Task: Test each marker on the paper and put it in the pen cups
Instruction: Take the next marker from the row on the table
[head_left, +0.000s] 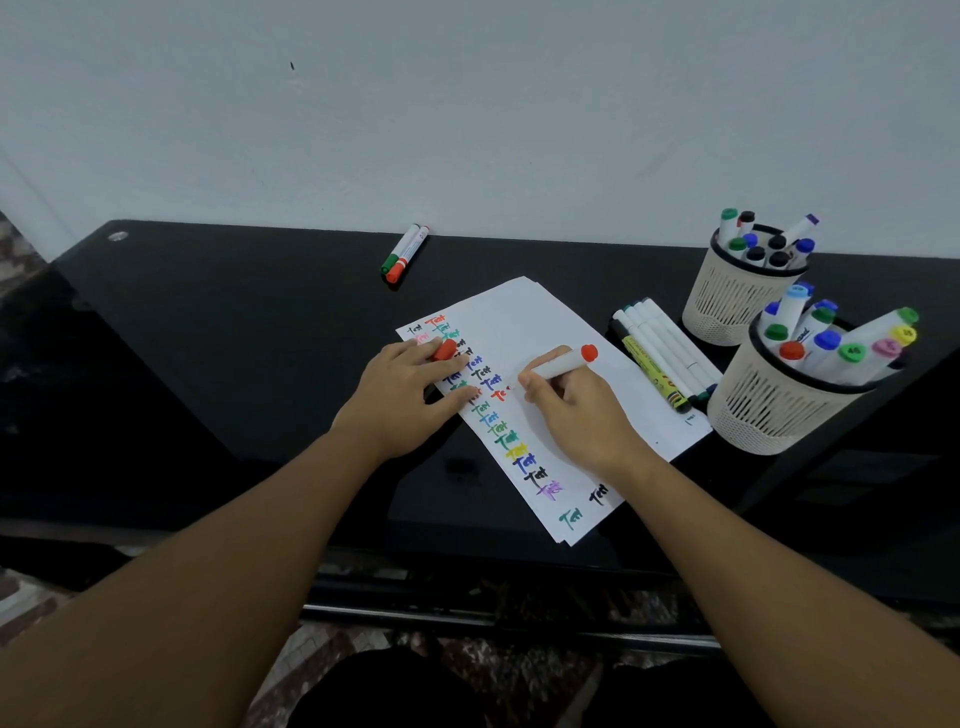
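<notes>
My right hand (576, 410) grips a white marker (563, 362) with a red end, fingers curled round its barrel, the tip down on the paper (545, 322) just beside a half-written red word. My left hand (410, 395) lies flat on the paper's left edge over the column of test words, and a red cap (444, 349) sits between its fingers, pinched as far as I can tell. To the right of my writing hand lie loose markers (660, 353) on the paper, and beyond them two pen cups (779, 400) stand full. Two more markers (405, 253) lie well ahead of my left hand on the black table (234, 312).
</notes>
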